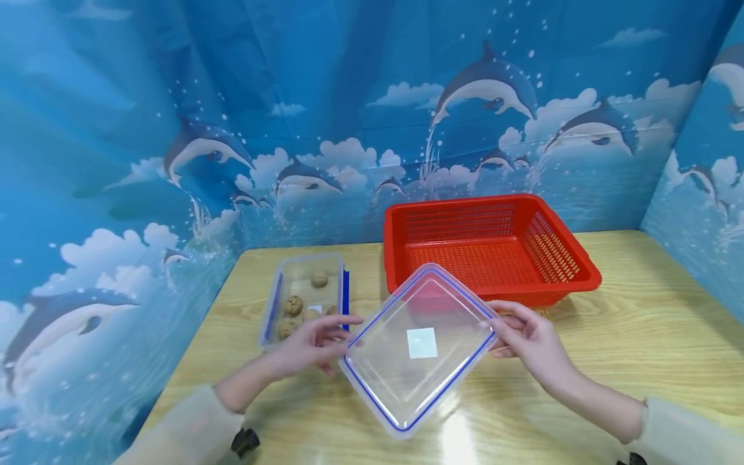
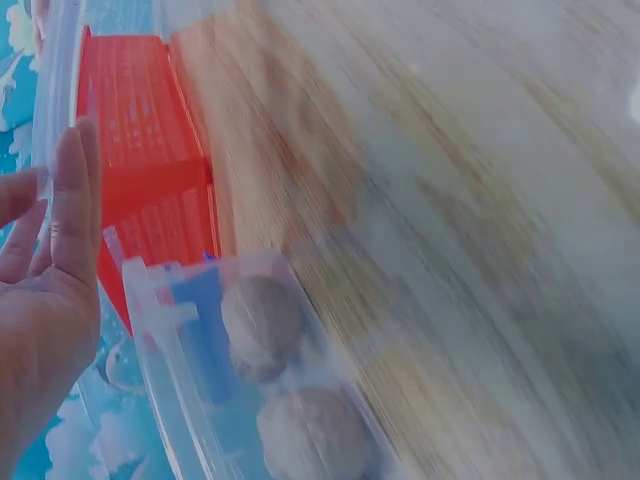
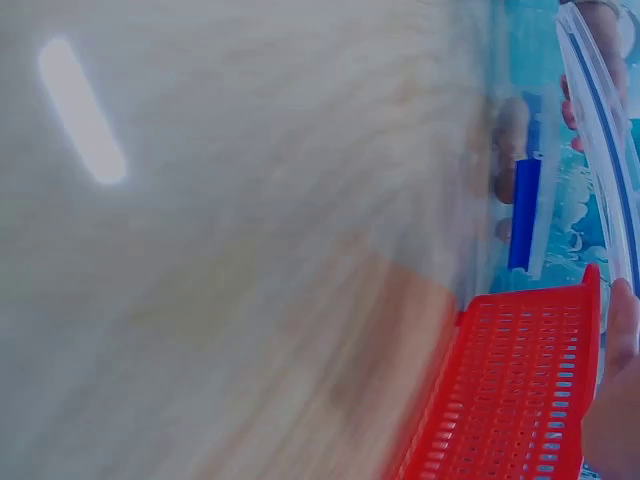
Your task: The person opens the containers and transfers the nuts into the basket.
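Note:
A clear plastic lid with a blue seal and a pale square label is held in the air, tilted, above the table. My right hand pinches its right corner, thumb on top and fingers beneath. At the opposite corner, my left hand holds the lid between thumb and fingers. Just beyond the left hand stands a clear plastic box with blue side latches and no lid on it. Several walnuts lie inside, some hidden by the left hand; two walnuts show large in the left wrist view.
A red perforated basket stands behind the lid, at the back of the wood-grain table. Its near left corner is partly seen through the lid. A blue dolphin-print curtain hangs along the back and sides.

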Action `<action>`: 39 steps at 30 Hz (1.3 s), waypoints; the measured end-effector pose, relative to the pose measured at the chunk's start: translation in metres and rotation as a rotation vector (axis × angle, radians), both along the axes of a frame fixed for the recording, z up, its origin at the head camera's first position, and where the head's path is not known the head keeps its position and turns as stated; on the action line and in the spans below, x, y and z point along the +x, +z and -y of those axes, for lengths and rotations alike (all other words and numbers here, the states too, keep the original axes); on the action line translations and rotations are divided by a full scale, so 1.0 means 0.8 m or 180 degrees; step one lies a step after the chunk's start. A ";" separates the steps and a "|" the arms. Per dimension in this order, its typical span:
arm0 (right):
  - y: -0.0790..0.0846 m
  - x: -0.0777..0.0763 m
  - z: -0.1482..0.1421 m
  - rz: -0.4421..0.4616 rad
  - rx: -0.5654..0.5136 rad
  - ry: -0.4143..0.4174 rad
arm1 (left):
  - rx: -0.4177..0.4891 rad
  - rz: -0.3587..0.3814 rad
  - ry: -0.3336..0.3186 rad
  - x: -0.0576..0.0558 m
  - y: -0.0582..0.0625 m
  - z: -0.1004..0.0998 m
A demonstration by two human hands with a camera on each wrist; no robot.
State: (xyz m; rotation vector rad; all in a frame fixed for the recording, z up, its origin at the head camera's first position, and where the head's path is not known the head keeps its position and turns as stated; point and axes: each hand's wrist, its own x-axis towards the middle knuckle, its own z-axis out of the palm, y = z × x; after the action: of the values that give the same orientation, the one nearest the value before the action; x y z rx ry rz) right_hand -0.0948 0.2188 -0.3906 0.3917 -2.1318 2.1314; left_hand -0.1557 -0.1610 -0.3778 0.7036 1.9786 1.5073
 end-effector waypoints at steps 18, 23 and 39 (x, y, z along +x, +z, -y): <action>-0.039 0.057 -0.052 -0.0331 0.1164 0.0132 | -0.0593 -0.0249 -0.0446 -0.019 -0.006 -0.051; -0.050 0.060 -0.059 -0.0472 0.1426 0.0053 | -0.0844 -0.0514 -0.0479 -0.031 -0.010 -0.072; -0.064 0.057 -0.075 0.0365 0.1433 0.0057 | -0.0907 -0.1466 0.0445 -0.042 -0.053 -0.132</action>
State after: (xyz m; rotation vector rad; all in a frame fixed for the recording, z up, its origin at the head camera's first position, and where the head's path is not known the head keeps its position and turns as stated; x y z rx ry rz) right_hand -0.0491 0.2784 -0.4415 0.3290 -2.6807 1.7017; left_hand -0.1893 -0.0557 -0.4202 0.8585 2.5699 1.1705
